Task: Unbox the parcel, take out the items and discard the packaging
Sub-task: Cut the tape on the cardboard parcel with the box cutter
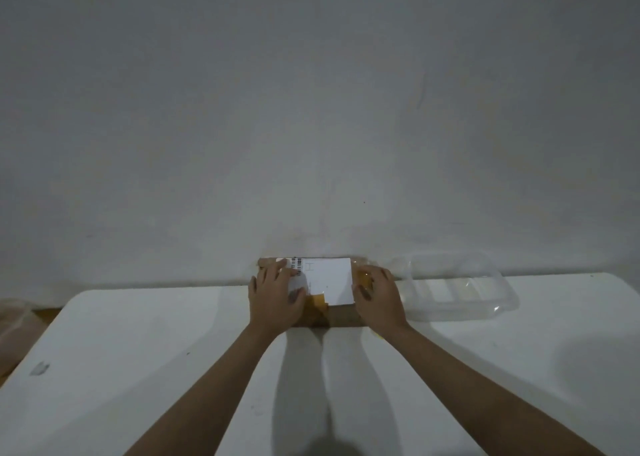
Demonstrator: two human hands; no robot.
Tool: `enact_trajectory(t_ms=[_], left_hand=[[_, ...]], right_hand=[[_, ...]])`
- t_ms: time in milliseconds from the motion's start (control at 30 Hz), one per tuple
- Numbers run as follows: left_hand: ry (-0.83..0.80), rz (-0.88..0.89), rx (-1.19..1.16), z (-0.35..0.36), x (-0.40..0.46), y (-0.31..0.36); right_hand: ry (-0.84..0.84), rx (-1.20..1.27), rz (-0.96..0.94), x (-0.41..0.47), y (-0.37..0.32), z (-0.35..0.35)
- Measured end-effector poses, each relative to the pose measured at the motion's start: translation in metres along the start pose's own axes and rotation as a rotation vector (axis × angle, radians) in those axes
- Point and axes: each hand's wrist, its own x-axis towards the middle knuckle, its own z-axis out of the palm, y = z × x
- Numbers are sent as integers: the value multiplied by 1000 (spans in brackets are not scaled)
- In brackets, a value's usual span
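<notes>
Parcel [341, 312] at the desk's [138, 369] far edge; left hand [275, 296] and right hand [379, 296] lie flat, fingers spread, on top

Brown cardboard parcel [341, 315] under my palms, still taped shut, white label on top, lying flat at the surface's [138, 369] far edge

Dim, flat, grainy light; soft twin arm shadows on the white table [138, 369]; wide-angle bowing at edges.
</notes>
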Motion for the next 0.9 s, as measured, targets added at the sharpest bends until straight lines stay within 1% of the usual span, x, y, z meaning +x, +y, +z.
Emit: enact_trajectory(t_ms=[133,333,600,667,767,833,900], left_hand=[[60,35,20,3,0,-3],[93,51,58,5,-3,-3],[153,68,51,12,-6,-3],[169,76,47,13,-6,-4],[179,82,58,14,-7,-4],[177,82,60,14,-7,-5],[177,83,65,15,-7,-5]], right_hand=[[-6,14,-54,4,7,3],[-5,44,-98,6,17,6],[-14,135,-83,3,19,3],[58,128,-92,-1,18,-1],[258,97,-124,-16,26,-6],[299,23,-85,-28,38,-5],[296,-85,-24,-39,49,-2]])
